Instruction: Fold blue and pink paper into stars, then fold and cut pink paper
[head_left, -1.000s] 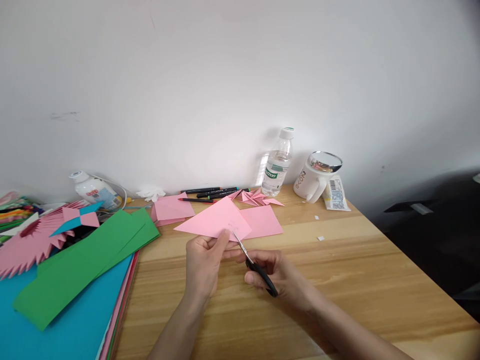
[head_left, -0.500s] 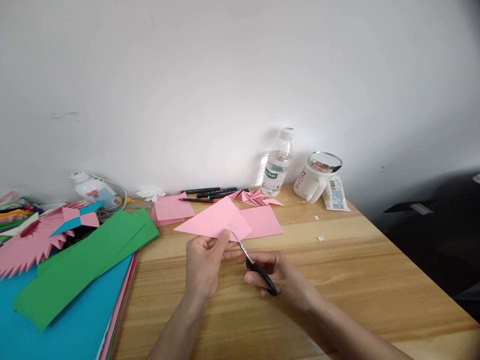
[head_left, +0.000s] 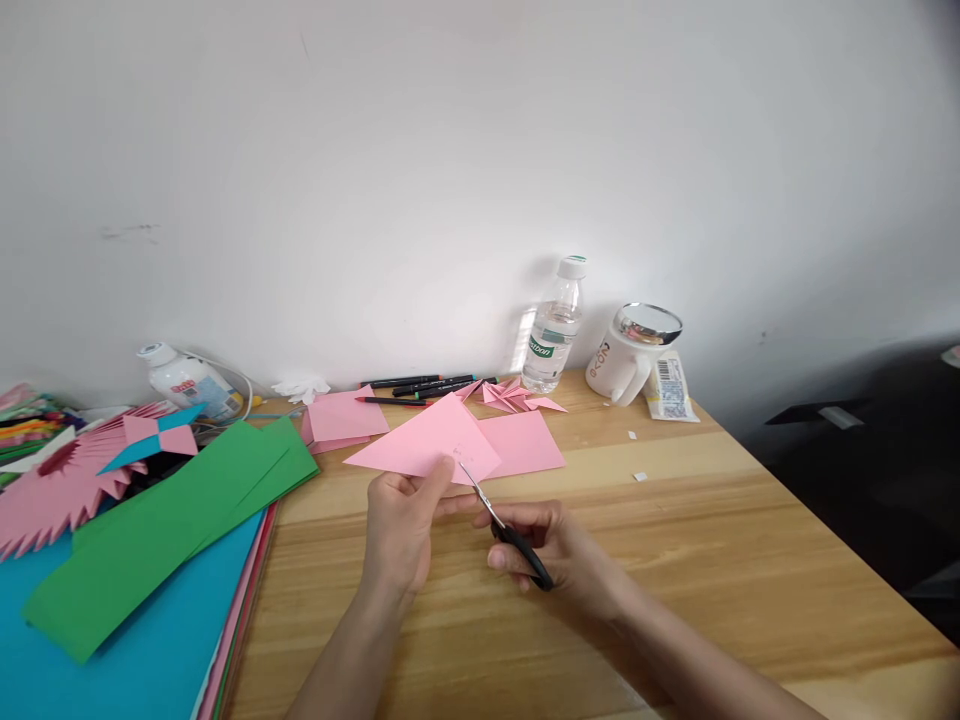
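Note:
My left hand (head_left: 405,525) pinches the lower edge of a pink folded paper triangle (head_left: 427,437), thumb on top and fingers beneath. Faint pencil marks show on the paper near its right part. In my right hand (head_left: 551,550) is a pair of black-handled scissors (head_left: 521,552), fingers wrapped round the handles. The blades point up and left, their tips at the paper's lower edge close to my left thumb. Another pink sheet (head_left: 529,445) lies behind the triangle on the right, and a folded pink sheet (head_left: 341,415) lies to its left.
Along the wall are several markers (head_left: 420,388), pink folded pieces (head_left: 510,395), a water bottle (head_left: 555,330), a white mug (head_left: 626,355) and a small packet (head_left: 670,390). Green strips (head_left: 165,520) rest on a blue sheet stack (head_left: 135,620) at left. A white bottle (head_left: 191,380) leans behind.
The scissors and both hands shift very slightly left with the paper. The grips stay the same.

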